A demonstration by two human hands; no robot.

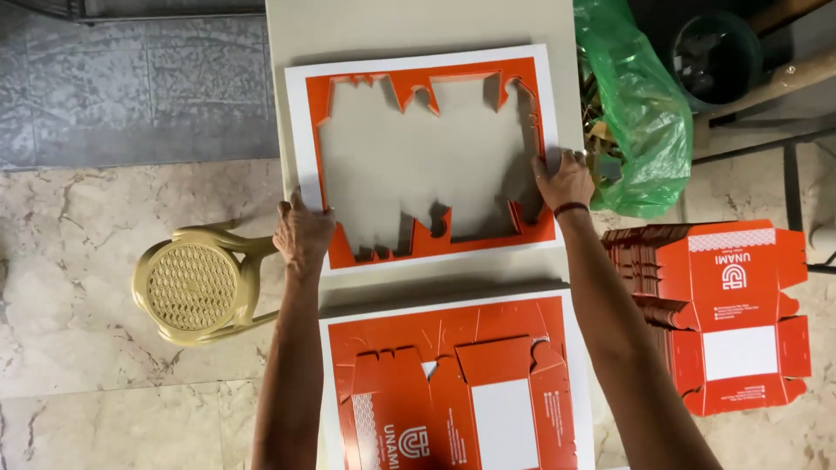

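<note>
You are gripping the orange frame [435,157] at both side edges, left hand [302,233] and right hand [566,180] each pinching its border, so the flimsy cut-out sheet is staying flat between them. A printed sheet [453,383] is lying just below your wrists, and a stack [723,313] of cut boxes is sitting right of your right forearm.

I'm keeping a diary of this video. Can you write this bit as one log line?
left hand: grips frame's left edge | right hand: grips right edge | orange cut-out frame: flat on table

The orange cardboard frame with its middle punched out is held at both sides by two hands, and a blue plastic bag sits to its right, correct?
Not quite. In the head view the plastic bag is green, not blue. The rest holds: the left hand and right hand grip the punched-out orange frame at its sides.
</note>
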